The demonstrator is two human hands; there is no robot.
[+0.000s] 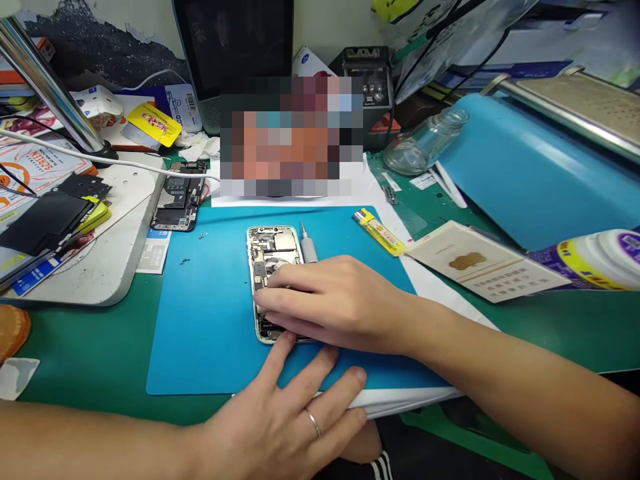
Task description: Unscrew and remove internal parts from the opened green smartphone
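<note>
An opened phone (273, 241) with its inner parts bare lies on a blue mat (200, 333). My right hand (330, 300) reaches across its lower half, fingertips drawn close together over the inside. Whatever they may pinch is hidden under the fingers. My left hand (295, 407), with a ring on one finger, rests at the near edge with fingers spread. Its index fingertip meets the phone's bottom edge. A grey screwdriver (309, 248) with a thin tip lies just right of the phone, partly behind my right hand.
Another opened phone (179, 197) lies at the mat's upper left, beside a white stand base (120, 267). To the right are a yellow packet (379, 231), a card with an apple logo (485, 260), a white-capped bottle (600, 260) and a glass jar (425, 143). Tiny dark bits dot the mat.
</note>
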